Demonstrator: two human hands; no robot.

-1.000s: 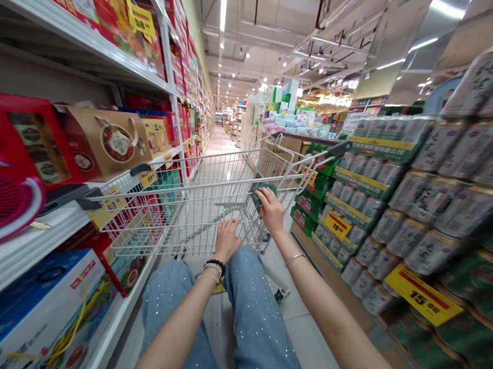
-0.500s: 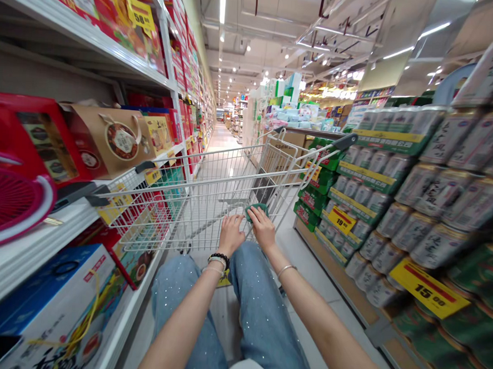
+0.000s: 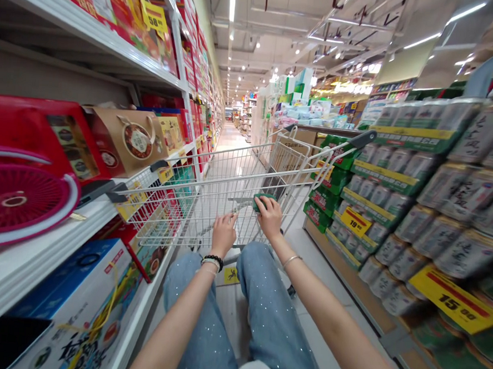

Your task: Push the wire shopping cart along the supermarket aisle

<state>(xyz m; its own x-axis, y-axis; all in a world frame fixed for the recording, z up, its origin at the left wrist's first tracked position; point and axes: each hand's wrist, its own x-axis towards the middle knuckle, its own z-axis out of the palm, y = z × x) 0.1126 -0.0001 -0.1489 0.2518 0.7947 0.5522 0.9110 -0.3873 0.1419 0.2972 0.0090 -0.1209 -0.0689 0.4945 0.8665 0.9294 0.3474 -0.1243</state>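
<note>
Green beneath the front of the curled right hand (image 3: 270,217): holding a cloth (image 3: 256,203) at the near side of the shopping cart (image 3: 213,183), toward its handle (image 3: 329,132). With the left hand (image 3: 224,233), half-curled alongside; cannot tell whether gripping. Past that, stacked cans (image 3: 463,192).

Dark green cloth (image 3: 256,203), silver wire cart (image 3: 225,180), white-speckled blue jeans (image 3: 264,297)

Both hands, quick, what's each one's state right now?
Left hand: at the shopping cart, can't tell if it's gripping.
Right hand: closed on a green cloth.
</note>
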